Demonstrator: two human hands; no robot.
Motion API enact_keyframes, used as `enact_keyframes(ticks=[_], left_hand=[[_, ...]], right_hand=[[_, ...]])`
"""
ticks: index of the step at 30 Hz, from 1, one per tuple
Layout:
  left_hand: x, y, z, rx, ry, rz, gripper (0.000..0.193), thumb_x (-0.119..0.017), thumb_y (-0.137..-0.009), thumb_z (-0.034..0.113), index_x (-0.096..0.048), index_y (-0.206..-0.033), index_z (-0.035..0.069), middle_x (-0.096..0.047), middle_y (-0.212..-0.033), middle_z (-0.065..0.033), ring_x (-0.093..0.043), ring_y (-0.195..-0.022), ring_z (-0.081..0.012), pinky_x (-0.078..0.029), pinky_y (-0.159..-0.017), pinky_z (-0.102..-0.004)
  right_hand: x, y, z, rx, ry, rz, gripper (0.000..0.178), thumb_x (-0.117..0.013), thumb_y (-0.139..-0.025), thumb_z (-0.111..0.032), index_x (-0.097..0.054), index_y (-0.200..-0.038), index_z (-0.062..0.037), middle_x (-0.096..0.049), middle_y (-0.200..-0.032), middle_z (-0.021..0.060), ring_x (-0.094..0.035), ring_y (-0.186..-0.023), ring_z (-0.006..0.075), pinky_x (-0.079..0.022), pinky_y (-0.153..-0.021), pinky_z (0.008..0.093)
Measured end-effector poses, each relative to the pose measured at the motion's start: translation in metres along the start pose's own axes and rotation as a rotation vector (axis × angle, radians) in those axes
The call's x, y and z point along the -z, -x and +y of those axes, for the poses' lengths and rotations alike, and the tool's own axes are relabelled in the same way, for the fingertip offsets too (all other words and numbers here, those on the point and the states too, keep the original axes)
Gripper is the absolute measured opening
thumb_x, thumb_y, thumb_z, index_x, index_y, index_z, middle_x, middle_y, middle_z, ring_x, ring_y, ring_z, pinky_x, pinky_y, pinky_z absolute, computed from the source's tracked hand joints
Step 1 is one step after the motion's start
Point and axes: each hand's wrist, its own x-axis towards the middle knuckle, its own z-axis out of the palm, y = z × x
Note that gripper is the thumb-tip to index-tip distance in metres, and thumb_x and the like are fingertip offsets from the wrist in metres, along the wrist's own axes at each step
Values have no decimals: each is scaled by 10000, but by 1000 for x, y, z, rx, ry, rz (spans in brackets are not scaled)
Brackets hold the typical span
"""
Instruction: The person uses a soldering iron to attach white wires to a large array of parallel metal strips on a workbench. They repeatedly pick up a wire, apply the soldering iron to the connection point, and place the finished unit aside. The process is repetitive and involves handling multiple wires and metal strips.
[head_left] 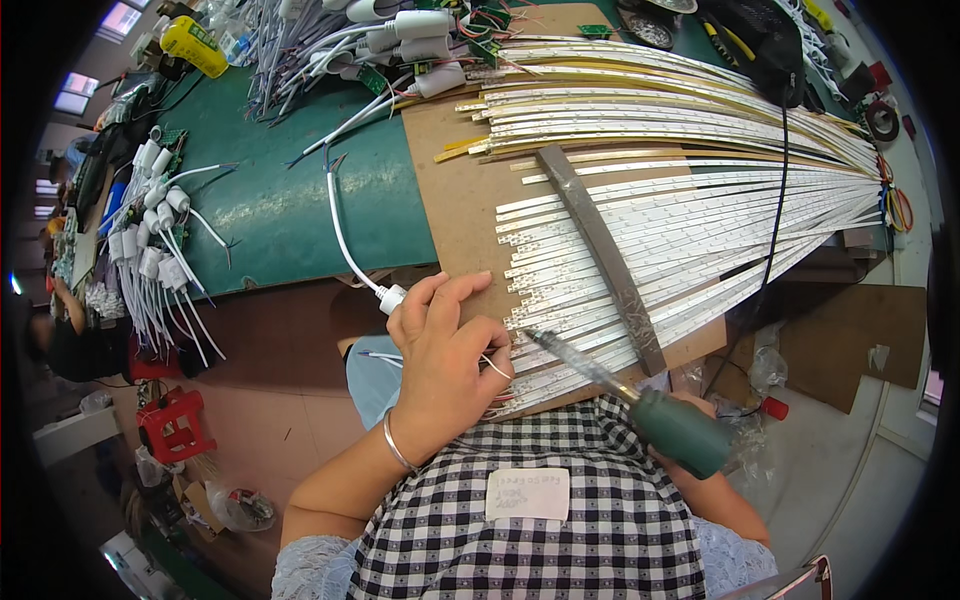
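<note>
My left hand [445, 350] is closed over a white cable [342, 225] with a white end cap [392, 298]. Thumb and fingertips press at the near ends of the LED strips [620, 230], and a thin white wire [494, 366] shows beside them. What lies under the palm is hidden. In my right hand [702, 404] is a soldering iron [680, 430] with a dark green handle, which covers most of that hand. The iron's tip reaches the strip ends just right of my left fingertips. A dark metal bar [600, 260] lies across the strips.
Under the strips is a brown board [425, 170] on a green table [290, 230]. Bundles of white cables with caps lie at the left [150, 240] and at the back [400, 50]. A black cord [785, 170] crosses the strips. A red stool [172, 425] stands on the floor.
</note>
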Motion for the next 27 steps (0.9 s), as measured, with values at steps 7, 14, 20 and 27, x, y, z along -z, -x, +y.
enact_keyframes(ticks=[7, 14, 20, 27], left_hand=[[1, -1, 1, -14, -15, -7, 125, -717, -657, 82, -644, -752, 116, -512, -1331, -65, -372, -1260, -373, -232, -1045, -476], [-1, 0, 2, -26, -34, 14, 138, -731, -654, 100, -644, -752, 144, -514, -1311, -55, -371, -1264, -357, -234, -1017, -500], [-1, 0, 4, -54, -100, 26, 142, -735, -657, 105, -642, -758, 144, -515, -1314, -51, -374, -1267, -344, -249, -994, -508], [2, 0, 6, -86, -164, 27, 157, -735, -654, 106, -643, -773, 146, -526, -1307, -40, -394, -1258, -331, -257, -989, -497]], right_hand=[[-16, -6, 5, -106, -513, 120, 528, -619, -914, -318, -464, -1290, 19, -627, -1101, 115, -649, -913, 203, -539, -822, 354], [-47, -70, -24, -152, -1167, 157, 766, -700, -846, -310, -301, -1454, -73, -421, -1409, 157, -423, -1312, 265, -382, -1086, 588], [-67, -82, -13, -33, -1168, 158, 782, -683, -844, -282, -266, -1476, -84, -290, -1502, 124, -278, -1416, 232, -250, -1147, 629], [-66, -81, -13, -44, -1146, 126, 780, -655, -854, -283, -248, -1486, -75, -276, -1510, 122, -272, -1421, 247, -227, -1159, 617]])
